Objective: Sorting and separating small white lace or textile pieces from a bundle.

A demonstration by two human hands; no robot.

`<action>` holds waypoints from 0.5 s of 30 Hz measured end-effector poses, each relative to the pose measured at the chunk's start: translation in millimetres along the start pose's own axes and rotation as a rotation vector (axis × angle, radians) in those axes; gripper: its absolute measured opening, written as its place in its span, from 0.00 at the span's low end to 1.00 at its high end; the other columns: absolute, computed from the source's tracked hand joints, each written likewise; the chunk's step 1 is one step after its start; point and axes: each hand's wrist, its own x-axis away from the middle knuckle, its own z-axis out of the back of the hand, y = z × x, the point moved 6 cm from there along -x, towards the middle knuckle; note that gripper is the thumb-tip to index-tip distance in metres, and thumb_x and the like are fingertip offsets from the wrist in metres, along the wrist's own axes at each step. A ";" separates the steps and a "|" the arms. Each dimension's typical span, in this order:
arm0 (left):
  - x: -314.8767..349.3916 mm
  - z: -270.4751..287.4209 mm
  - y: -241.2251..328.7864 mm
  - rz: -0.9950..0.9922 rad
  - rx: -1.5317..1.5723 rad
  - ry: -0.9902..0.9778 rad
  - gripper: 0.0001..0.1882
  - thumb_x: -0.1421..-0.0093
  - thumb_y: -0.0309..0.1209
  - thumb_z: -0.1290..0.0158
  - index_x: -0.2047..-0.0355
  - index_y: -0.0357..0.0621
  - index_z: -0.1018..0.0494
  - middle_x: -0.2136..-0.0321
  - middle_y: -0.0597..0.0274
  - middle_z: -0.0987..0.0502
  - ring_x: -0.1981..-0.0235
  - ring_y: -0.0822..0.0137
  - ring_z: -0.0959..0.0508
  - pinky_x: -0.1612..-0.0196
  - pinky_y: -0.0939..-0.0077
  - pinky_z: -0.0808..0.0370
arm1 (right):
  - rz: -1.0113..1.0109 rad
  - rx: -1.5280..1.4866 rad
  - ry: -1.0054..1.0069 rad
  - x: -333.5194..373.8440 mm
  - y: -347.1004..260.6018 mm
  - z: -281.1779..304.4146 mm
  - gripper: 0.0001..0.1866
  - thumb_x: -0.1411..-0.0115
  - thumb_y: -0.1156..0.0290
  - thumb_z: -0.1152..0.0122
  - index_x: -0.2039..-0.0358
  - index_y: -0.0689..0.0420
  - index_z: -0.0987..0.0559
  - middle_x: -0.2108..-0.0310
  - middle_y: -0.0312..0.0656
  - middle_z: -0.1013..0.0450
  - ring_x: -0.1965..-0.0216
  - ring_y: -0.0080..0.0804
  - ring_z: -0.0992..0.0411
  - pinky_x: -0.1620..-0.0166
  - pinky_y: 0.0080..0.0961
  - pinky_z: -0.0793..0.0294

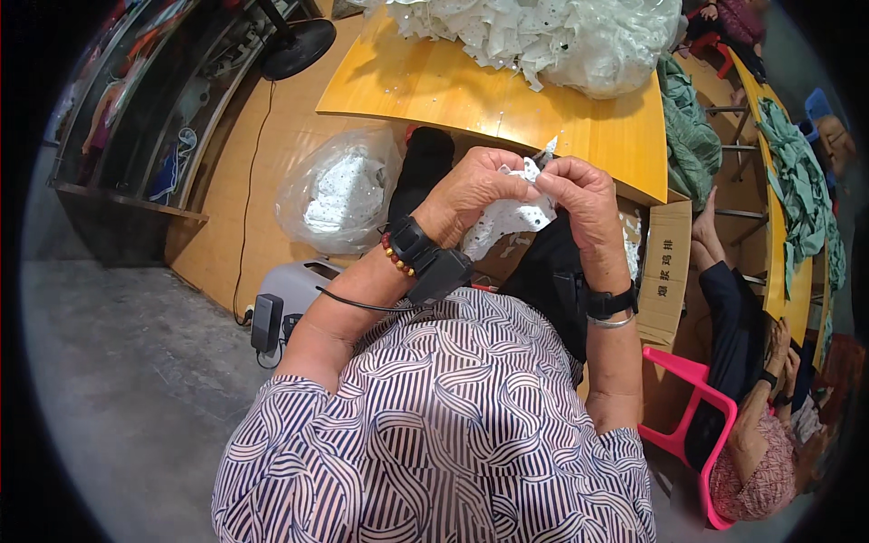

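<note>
Both my hands meet just over the near edge of the yellow table (588,122), closed on one small piece of white dotted fabric (507,223). My left hand (475,188) pinches its upper part between thumb and fingers. Close beside it, my right hand (581,195) grips the same piece with thumb and forefinger. The lower part of the fabric hangs loose under my left hand. Between the hands a narrow pointed tip (549,148) sticks up; whether it is fabric or a tool I cannot tell.
White pieces in clear plastic (561,41) are heaped on the table. A clear bag (339,192) of white pieces lies left on the floor. Right are a cardboard box (663,271), a pink chair (679,366) with a seated person, and a table of green cloth (797,195).
</note>
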 end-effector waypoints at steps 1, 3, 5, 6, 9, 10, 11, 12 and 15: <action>-0.8 0.4 -1.3 0.002 -0.001 -0.001 0.08 0.56 0.25 0.43 0.74 0.38 0.26 0.77 0.67 0.26 0.77 0.78 0.29 0.70 0.86 0.33 | 0.034 0.000 -0.012 -0.3 -1.3 -1.1 0.06 0.50 0.71 0.39 0.74 0.59 0.24 0.81 0.28 0.32 0.81 0.11 0.39 0.77 0.08 0.40; -2.2 1.0 -1.7 -0.023 -0.006 -0.013 0.07 0.56 0.26 0.43 0.74 0.38 0.26 0.78 0.67 0.26 0.77 0.78 0.29 0.70 0.86 0.33 | 0.039 -0.018 -0.023 -2.6 1.7 -0.3 0.05 0.50 0.72 0.39 0.75 0.59 0.25 0.81 0.27 0.33 0.82 0.11 0.39 0.77 0.08 0.40; -2.1 2.4 -1.7 -0.016 -0.025 -0.007 0.07 0.55 0.26 0.43 0.74 0.37 0.26 0.78 0.67 0.26 0.77 0.78 0.29 0.70 0.86 0.33 | 0.042 -0.035 -0.037 -3.7 3.2 -1.3 0.05 0.50 0.73 0.40 0.75 0.60 0.25 0.81 0.27 0.33 0.82 0.11 0.39 0.78 0.08 0.41; -1.9 2.8 -1.5 -0.011 -0.044 -0.002 0.07 0.55 0.26 0.43 0.74 0.37 0.26 0.78 0.67 0.26 0.76 0.78 0.28 0.70 0.86 0.33 | 0.051 -0.018 -0.037 -4.0 3.1 -1.9 0.05 0.49 0.72 0.40 0.76 0.59 0.25 0.82 0.27 0.33 0.82 0.11 0.39 0.79 0.07 0.41; 1.1 -1.0 -0.9 0.043 0.000 -0.001 0.08 0.55 0.27 0.43 0.74 0.37 0.25 0.78 0.67 0.26 0.76 0.78 0.28 0.69 0.86 0.33 | 0.062 0.043 -0.020 -3.9 2.1 -5.0 0.05 0.48 0.72 0.41 0.77 0.59 0.26 0.82 0.27 0.34 0.82 0.11 0.40 0.79 0.08 0.41; 1.0 -0.9 -2.2 0.042 0.000 -0.002 0.08 0.55 0.27 0.43 0.74 0.37 0.25 0.78 0.67 0.26 0.76 0.78 0.28 0.69 0.86 0.33 | 0.067 0.087 -0.003 -4.2 1.6 -5.0 0.06 0.48 0.73 0.42 0.78 0.59 0.27 0.83 0.27 0.35 0.82 0.11 0.40 0.79 0.09 0.42; 0.6 -0.5 -3.4 0.020 -0.023 -0.006 0.08 0.55 0.27 0.43 0.74 0.37 0.25 0.78 0.67 0.26 0.76 0.78 0.28 0.69 0.86 0.33 | 0.067 0.087 -0.003 -5.9 3.7 -3.9 0.06 0.48 0.73 0.42 0.78 0.59 0.27 0.83 0.27 0.35 0.82 0.11 0.40 0.79 0.09 0.42; 0.8 -0.5 -4.4 0.000 -0.048 -0.011 0.09 0.55 0.28 0.43 0.74 0.36 0.26 0.78 0.66 0.26 0.76 0.78 0.28 0.69 0.86 0.33 | 0.125 0.171 0.029 -7.7 4.6 -1.0 0.06 0.48 0.73 0.42 0.78 0.60 0.27 0.83 0.27 0.35 0.82 0.12 0.41 0.79 0.10 0.42; 2.8 -6.5 -4.7 -0.006 0.001 -0.051 0.09 0.55 0.28 0.43 0.74 0.36 0.26 0.78 0.65 0.26 0.76 0.77 0.28 0.69 0.85 0.32 | 0.246 0.390 0.137 -10.7 3.1 7.3 0.06 0.49 0.73 0.42 0.79 0.60 0.28 0.84 0.27 0.36 0.82 0.13 0.42 0.79 0.11 0.42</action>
